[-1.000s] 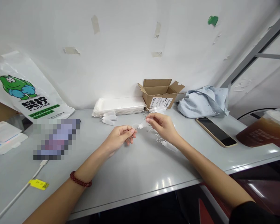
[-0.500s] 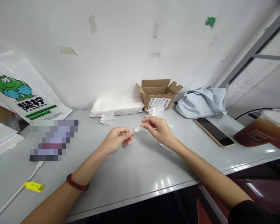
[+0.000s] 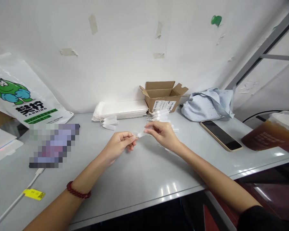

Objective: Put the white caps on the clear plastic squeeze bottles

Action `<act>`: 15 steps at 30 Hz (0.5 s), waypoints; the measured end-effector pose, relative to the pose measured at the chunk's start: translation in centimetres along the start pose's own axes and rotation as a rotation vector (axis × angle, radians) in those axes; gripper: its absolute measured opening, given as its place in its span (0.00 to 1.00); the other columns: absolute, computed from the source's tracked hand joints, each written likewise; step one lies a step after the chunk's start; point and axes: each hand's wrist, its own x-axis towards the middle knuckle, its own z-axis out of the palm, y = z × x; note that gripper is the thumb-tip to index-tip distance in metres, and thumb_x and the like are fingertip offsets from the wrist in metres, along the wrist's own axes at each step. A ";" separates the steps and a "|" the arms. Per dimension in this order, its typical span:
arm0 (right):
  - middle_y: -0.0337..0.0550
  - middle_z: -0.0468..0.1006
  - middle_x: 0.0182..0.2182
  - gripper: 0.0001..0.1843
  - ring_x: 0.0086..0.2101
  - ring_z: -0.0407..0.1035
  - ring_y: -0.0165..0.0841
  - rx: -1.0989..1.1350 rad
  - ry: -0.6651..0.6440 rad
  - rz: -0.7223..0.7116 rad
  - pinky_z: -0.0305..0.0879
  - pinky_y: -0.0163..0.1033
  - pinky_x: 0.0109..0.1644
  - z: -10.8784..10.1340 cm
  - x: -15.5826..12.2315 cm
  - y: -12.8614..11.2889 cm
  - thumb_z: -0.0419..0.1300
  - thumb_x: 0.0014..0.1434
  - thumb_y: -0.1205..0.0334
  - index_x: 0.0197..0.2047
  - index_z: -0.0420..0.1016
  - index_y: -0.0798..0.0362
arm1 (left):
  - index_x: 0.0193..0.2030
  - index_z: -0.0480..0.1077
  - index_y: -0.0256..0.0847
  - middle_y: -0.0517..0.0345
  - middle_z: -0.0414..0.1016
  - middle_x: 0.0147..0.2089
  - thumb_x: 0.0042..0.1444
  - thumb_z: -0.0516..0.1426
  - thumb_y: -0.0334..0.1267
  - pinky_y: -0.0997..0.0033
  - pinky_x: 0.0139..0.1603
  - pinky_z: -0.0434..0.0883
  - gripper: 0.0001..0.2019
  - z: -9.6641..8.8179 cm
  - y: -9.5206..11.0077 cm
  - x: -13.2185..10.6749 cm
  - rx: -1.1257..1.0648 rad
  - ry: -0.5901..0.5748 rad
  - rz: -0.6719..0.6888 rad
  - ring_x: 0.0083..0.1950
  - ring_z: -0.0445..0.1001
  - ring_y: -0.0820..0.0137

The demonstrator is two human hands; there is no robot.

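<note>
A small translucent white tag [image 3: 140,134] is held above the table between my two hands. My left hand [image 3: 120,144] pinches its left end between thumb and fingertips, the other fingers curled. From the other side, my right hand [image 3: 165,134] closes thumb and forefinger on the tag's right end; the fingertips partly cover it. Similar white tags with thin strings [image 3: 110,122] lie left of centre, and several more tags [image 3: 161,114] are heaped behind my right hand. Another pale piece [image 3: 170,152] lies under my right wrist, mostly hidden.
An open cardboard box [image 3: 161,98] and a stack of white flat packs [image 3: 120,109] stand by the wall. To the right are a blue cloth bundle [image 3: 208,105], a phone [image 3: 221,135] and a drink cup [image 3: 271,134]. A blurred-out device [image 3: 54,146] with a cable lies left.
Both hands stay almost in place with the tag between them; my right fingertips have shifted very slightly left. The whole view has moved a little.
</note>
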 end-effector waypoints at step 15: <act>0.34 0.64 0.17 0.12 0.19 0.53 0.24 0.253 0.037 0.204 0.50 0.33 0.22 -1.5 0.5 -1.6 0.62 0.54 0.55 0.29 0.75 0.56 | 0.25 0.69 0.38 0.62 0.67 0.24 0.53 0.58 0.42 0.72 0.29 0.63 0.11 0.5 0.9 -0.3 -0.069 -0.069 0.025 0.24 0.65 0.75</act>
